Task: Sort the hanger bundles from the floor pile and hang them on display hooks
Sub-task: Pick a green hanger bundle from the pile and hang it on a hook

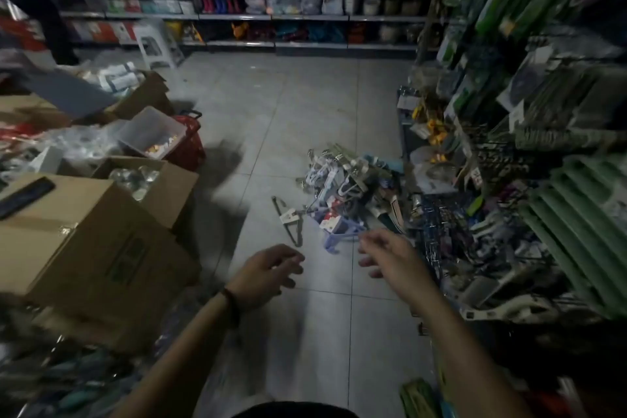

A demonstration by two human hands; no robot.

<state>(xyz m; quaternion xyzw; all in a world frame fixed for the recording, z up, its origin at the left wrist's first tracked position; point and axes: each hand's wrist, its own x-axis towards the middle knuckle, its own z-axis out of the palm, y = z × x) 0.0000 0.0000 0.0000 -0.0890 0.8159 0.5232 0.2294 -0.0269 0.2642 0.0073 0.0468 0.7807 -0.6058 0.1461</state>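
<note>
head view. nearest: left hand (pixel 268 268) and right hand (pixel 383 256), both empty, fingers loosely curled, hovering just short of pile (pixel 346 187) on the floor. just left of pile, one stray hanger (pixel 288 219). right of pile, crowded rack (pixel 509 180). risk of dragging tangled neighbours up with one bundle; of missorting in dim light; of knocking stock off rack.

Hanger pile (pixel 346 193) and cardboard boxes (pixel 84 248) on tiled floor (pixel 305 112).
</note>
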